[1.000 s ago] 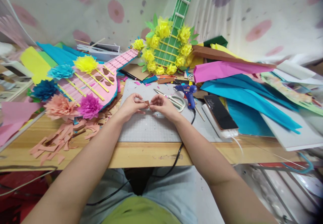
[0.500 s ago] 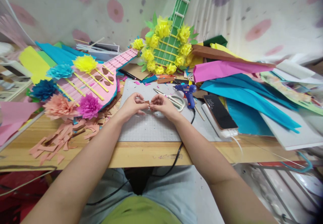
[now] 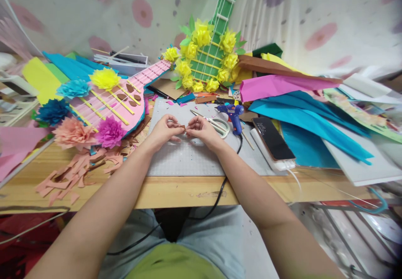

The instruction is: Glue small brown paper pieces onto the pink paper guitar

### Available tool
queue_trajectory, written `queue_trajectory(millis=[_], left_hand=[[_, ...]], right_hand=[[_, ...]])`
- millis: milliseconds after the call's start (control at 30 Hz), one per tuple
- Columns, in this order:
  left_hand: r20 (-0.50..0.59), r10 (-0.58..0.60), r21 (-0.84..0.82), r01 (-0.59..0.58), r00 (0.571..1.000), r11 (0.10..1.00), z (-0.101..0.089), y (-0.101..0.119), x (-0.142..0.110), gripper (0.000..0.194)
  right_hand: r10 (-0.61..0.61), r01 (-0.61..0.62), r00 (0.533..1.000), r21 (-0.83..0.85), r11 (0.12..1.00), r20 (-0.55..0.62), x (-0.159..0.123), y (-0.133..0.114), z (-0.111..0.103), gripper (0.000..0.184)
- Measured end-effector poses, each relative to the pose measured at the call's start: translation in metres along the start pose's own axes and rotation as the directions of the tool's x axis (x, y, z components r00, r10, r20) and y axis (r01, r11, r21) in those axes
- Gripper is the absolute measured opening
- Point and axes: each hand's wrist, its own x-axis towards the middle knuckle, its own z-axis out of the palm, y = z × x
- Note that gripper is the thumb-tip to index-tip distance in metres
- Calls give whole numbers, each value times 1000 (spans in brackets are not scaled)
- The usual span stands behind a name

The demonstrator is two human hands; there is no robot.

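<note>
Above the grey cutting mat (image 3: 176,166), my two hands meet fingertip to fingertip. My left hand (image 3: 166,131) pinches a small piece of brown paper (image 3: 182,127) between thumb and fingers. The thumb and fingers of my right hand (image 3: 202,131) are closed at the other end of that piece, and its exact shape is mostly hidden by the fingers. Scissors (image 3: 223,127) lie on the mat just beyond my right hand. To their right is a blue glue gun (image 3: 233,115), its black cord running down over the table edge.
At left lies a pink paper guitar (image 3: 109,103) with paper flowers, beside brown paper scraps (image 3: 69,170). A green guitar (image 3: 205,63) ringed with yellow flowers stands at the back. On the right are a phone (image 3: 272,138), blue crepe paper (image 3: 310,117) and a magenta sheet (image 3: 282,87).
Almost nothing differs. My hands stay at the same spot with the brown paper piece, the right fingers shifting very slightly, and the whole view has drifted a little.
</note>
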Motion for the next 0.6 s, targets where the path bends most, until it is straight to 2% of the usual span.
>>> queue_trajectory(millis=[167, 400, 600], left_hand=[[-9, -14, -12, 14, 1000, 1000, 0, 0, 1, 38], [13, -29, -79, 30, 999, 996, -3, 0, 2, 36], [51, -23, -109, 29, 998, 994, -5, -3, 3, 35]], right_hand=[[-16, 16, 1000, -30, 999, 17, 0, -1, -1, 36], [-231, 237, 972, -194, 952, 52, -1, -4, 1, 33], [-255, 265, 964, -232, 936, 74, -2, -3, 3, 33]])
